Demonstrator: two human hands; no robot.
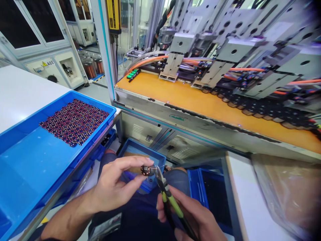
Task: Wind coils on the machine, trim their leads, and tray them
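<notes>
Between the thumb and forefinger of my left hand (117,182) sits a small round copper-wound coil (145,170), its open face turned toward me. Thin wire ends stick out from its right side. My right hand (190,214) is closed around a pair of pliers (172,199) with green and black handles. The pliers' narrow jaws point up and left, close beside the coil at the wire ends. Whether the jaws pinch a wire is too small to tell. Both hands are over my lap.
On the white table at left, a large blue tray (27,167) holds many small dark round parts (76,120). Ahead stands a machine with an orange bench top (155,86). Below it is a blue bin (157,157). At right, a plastic bag (283,187) lies on a white surface.
</notes>
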